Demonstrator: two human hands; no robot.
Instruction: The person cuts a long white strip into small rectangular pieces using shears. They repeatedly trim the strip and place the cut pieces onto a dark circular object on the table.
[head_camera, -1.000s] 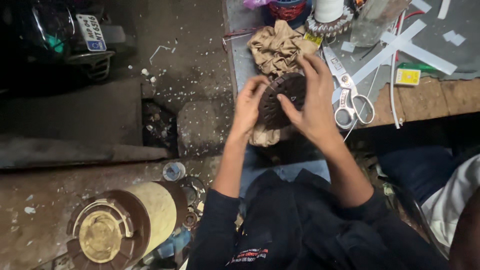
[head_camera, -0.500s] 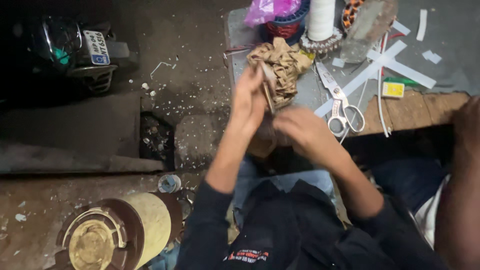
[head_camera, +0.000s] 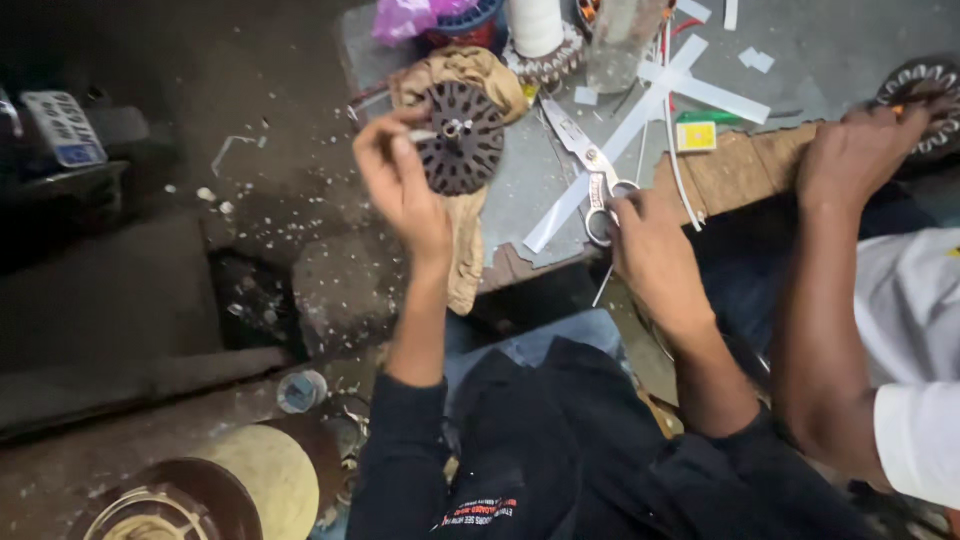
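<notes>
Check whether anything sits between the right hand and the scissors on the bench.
Nothing visible does. The right hand already rests at the scissors, fingers at the handle loops. The left hand holds the slotted metal disc well to the side. Another person's hand is farther off.

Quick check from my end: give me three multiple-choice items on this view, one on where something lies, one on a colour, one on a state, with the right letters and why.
1. Where are the scissors?
A. on the grey bench top, at the right hand
B. on the floor by the spool
C. in the left hand

2. What colour is the plastic bag at the top?
A. green
B. pink
C. black

3. How is the slotted round core held?
A. lying flat on the floor
B. gripped by both hands
C. held up by the left hand

Answers: 1 A, the right hand's fingers rest at the handle loops. 2 B, it is bright pink. 3 C, only the left hand's fingers grip its edge, over the tan cloth.
</notes>
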